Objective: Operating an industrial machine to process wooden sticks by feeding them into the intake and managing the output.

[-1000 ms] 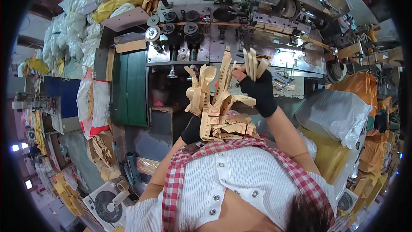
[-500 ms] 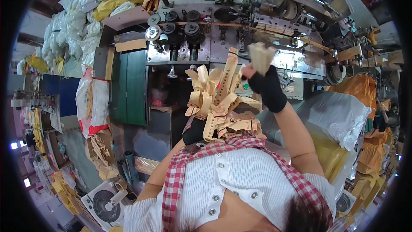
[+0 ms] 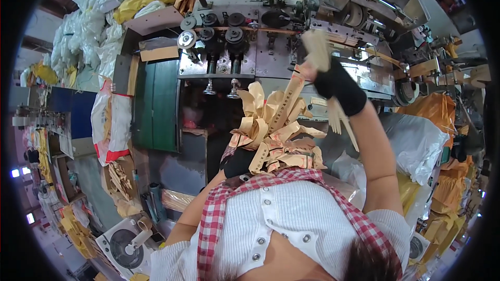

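Observation:
My right hand (image 3: 333,83), in a black fingerless glove, is closed round a bundle of pale wooden sticks (image 3: 317,49) that look like chopsticks. Their upper ends blur, and more sticks (image 3: 341,122) hang out below the palm. Against my apron, my left hand (image 3: 237,162), also in a black glove, holds a loose bunch of printed tan paper strips (image 3: 281,148), which hides most of its fingers. One long paper strip (image 3: 285,99) rises out of the bunch, its tip at the fingers of my right hand.
A metal machine bench (image 3: 219,67) with rollers and knobs runs across in front. A green panel (image 3: 156,109) stands to the left. Plastic-wrapped bags (image 3: 411,138) fill the right side. A white fan (image 3: 125,247) sits at lower left.
My right hand has moved a little right, and its stick bundle has tilted up and left. Sticks now show below the palm. The paper bunch has shifted slightly right.

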{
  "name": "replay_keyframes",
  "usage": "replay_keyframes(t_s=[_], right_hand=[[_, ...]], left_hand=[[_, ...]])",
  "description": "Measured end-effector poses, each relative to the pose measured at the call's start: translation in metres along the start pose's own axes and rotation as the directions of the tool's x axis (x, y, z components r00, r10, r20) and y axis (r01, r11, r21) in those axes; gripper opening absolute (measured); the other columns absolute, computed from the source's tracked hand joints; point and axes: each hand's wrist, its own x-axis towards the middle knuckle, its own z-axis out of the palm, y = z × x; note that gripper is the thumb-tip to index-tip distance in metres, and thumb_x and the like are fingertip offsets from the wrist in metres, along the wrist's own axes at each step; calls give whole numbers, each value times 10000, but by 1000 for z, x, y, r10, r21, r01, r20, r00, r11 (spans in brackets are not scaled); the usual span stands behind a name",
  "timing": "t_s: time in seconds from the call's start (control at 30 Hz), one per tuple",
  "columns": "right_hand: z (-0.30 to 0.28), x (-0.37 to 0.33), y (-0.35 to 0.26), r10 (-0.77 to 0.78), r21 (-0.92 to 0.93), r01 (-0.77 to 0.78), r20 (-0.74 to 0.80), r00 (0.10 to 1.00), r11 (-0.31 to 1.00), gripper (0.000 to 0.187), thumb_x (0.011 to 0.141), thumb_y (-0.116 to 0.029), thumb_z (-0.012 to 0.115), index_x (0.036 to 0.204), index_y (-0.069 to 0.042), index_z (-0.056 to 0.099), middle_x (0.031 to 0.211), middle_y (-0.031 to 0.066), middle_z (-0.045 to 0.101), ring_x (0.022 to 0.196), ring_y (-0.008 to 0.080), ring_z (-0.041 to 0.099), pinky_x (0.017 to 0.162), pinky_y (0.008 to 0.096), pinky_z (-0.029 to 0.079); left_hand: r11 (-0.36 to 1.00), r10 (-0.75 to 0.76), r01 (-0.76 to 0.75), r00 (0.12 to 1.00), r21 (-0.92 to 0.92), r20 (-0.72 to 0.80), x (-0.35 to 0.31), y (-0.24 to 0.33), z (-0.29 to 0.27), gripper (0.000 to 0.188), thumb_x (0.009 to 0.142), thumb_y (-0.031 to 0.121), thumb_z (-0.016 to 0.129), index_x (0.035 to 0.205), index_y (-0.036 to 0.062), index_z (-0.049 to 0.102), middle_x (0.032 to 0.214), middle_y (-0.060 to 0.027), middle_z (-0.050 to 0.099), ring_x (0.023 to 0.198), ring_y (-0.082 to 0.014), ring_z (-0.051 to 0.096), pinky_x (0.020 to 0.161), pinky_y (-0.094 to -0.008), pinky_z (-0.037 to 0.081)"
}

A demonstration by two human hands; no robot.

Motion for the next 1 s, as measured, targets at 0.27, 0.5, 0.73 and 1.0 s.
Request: replay_keyframes(t_s=[0.27, 0.5, 0.73, 1.0], right_hand=[[54, -29, 14, -704, -737, 484, 16, 710, 471, 299, 614, -113, 655, 893, -55, 565, 727, 83, 575, 627, 268, 575, 553, 358, 446], [77, -55, 33, -569, -755, 616, 411, 712, 226, 71, 738, -114, 592, 807, -105, 574, 577, 31, 525, 499, 198, 559, 449, 349, 433], [74, -63, 15, -95, 461, 141, -123, 988, 876, 190, 806, -194, 641, 940, -74, 582, 632, -10, 507, 534, 64, 491, 480, 211, 357], [73, -33, 29, 284, 569, -249, 28, 958, 784, 350, 817, -260, 599, 1086, -38, 565, 718, -15, 563, 552, 48, 483, 454, 185, 342]], left_hand=[[357, 486, -426, 845, 831, 225, 9, -15, -7, 360, 849, 131, 558, 1186, 32, 479, 1117, -86, 548, 1026, -207, 525, 880, -339, 406], [903, 426, -422, 903, 73, -52, -6, 46, 10, 351, 858, 123, 560, 1183, 21, 476, 1144, -87, 533, 1047, -183, 509, 887, -339, 407], [840, 241, -234, 969, -489, -51, -3, 54, 11, 294, 878, 150, 579, 1129, 14, 511, 1018, -38, 582, 885, -104, 553, 785, -233, 457], [968, 233, -243, 963, -60, -134, -17, 116, 26, 401, 877, 131, 582, 1229, 25, 422, 1125, -53, 525, 980, -116, 532, 835, -243, 461]])
